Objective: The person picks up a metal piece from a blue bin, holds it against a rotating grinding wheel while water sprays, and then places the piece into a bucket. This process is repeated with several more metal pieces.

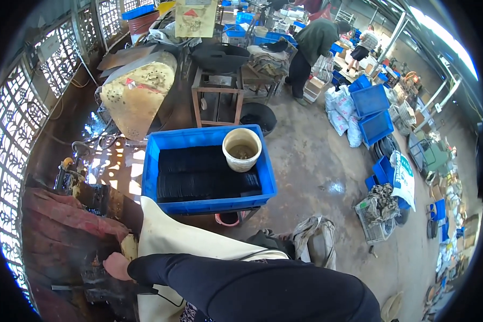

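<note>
My right hand reaches across to the lower left in a black sleeve. Its fingers are curled at a dark, greasy machine part, and what they hold is hidden. My left hand is out of the picture. A cream apron spreads out beyond my arm. Ahead of me, a blue plastic bin holds rows of thin black pieces packed side by side. In its right part stands a cream bucket with murky contents.
A dirty red cloth drapes over the machine at left. Behind the bin stand a wooden stand with a black basin and a yellowish spotted panel. Blue crates, white sacks and two other people are farther right.
</note>
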Available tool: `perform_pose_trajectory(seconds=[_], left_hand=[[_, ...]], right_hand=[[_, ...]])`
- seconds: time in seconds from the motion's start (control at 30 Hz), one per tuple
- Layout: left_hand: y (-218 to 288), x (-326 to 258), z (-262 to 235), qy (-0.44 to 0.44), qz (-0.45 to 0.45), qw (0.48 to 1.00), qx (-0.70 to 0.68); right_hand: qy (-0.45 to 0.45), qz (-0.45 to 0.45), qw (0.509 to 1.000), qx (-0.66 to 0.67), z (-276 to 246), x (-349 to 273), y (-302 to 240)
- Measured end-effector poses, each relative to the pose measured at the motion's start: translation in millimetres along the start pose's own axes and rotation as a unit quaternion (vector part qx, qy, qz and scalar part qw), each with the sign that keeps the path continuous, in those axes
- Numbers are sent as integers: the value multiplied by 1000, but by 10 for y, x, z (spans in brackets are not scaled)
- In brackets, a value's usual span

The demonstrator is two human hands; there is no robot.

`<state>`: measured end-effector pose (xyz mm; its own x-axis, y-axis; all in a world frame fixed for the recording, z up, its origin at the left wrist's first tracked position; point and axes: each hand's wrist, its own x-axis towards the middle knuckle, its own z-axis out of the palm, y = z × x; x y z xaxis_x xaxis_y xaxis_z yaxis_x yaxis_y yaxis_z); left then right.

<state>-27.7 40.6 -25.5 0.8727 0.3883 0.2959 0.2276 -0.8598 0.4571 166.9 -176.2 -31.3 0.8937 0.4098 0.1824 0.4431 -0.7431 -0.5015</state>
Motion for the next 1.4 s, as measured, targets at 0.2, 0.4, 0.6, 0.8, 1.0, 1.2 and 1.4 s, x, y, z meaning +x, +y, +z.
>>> perform_pose_trajectory(seconds=[0.2, 0.4, 0.6, 0.8, 1.0, 1.2, 1.4], left_hand=[[-13, 7, 40, 0, 23, 1000, 11], [-963, 99, 300, 28, -40, 992, -119], [-129, 54, 291, 36, 5, 992, -117], [-136, 8, 21, -34, -29, 995, -89], [81, -24, 2, -12, -29, 998, -56], [-90, -100, 117, -25, -22, 999, -33], [-68, 127, 302, -52, -88, 994, 46]], right_hand=[[-6, -3, 1000, -11, -43, -10, 27], [-19, -19, 1000, 0, -21, 42, -168], [22, 56, 985, 162, 91, 263, 192], [115, -15, 963, 241, -318, 965, -733], [116, -107, 965, 211, -465, 1366, -1379], [68, -183, 970, 147, -187, 1490, -1415], [58, -215, 968, 114, -250, 1663, -1497]])
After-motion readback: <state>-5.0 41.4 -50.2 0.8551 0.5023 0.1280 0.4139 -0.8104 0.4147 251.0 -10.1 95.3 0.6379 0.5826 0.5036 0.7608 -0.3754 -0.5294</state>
